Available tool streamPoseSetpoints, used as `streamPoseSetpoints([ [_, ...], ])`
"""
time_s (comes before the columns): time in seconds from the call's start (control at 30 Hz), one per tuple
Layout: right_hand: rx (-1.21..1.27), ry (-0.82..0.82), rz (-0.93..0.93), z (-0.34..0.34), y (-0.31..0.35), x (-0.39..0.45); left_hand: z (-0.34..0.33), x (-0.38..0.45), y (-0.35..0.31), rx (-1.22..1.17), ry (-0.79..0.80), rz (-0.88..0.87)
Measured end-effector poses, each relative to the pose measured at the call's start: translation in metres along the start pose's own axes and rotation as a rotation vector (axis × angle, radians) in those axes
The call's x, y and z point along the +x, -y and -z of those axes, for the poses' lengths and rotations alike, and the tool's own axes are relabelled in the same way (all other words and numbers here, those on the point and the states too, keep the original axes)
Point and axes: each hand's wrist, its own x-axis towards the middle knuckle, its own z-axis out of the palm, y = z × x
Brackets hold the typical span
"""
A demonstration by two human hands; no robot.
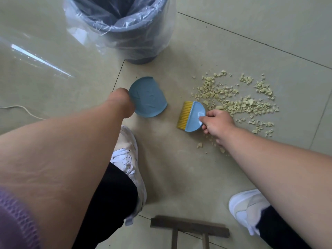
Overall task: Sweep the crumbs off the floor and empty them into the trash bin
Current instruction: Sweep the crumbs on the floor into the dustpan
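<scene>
Pale yellow-green crumbs (239, 99) lie scattered over the floor tile at the right. My right hand (217, 124) grips a small blue hand brush (195, 116) with yellow bristles, held at the crumbs' left edge, bristles pointing left. A blue dustpan (148, 97) rests on the floor left of the brush, and my left hand (123, 101) holds its left rim; the fingers are mostly hidden behind the wrist. The grey trash bin (124, 27), lined with a clear plastic bag, stands just beyond the dustpan.
My two white shoes (128, 157) (248, 205) stand on the tiles near the bottom. A dark wooden piece (188, 229) lies at the bottom edge. A thin white cord (21, 109) runs along the floor at far left.
</scene>
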Motion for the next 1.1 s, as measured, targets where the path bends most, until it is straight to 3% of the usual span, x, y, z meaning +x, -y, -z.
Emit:
streamPoseSetpoints([
  [0.4, 0.119, -0.086, -0.028, 0.042, -0.013, 0.015, -0.016, -0.011, -0.017, 0.004, 0.220, -0.104],
  [0.53, 0.133, 0.063, -0.051, 0.041, -0.016, 0.003, -0.016, -0.018, -0.020, -0.066, 0.323, -0.087],
  [0.8, -0.141, 0.303, -0.080, 0.038, -0.034, -0.019, -0.036, -0.029, -0.020, -0.001, 0.730, -0.025],
  [1.0, -0.165, 0.265, -0.087, 0.043, -0.054, -0.012, -0.064, -0.025, -0.028, 0.434, 0.684, -0.161],
  [1.1, -0.180, 0.245, -0.081, 0.052, -0.058, -0.005, -0.075, -0.030, -0.034, 0.482, 0.672, -0.223],
])
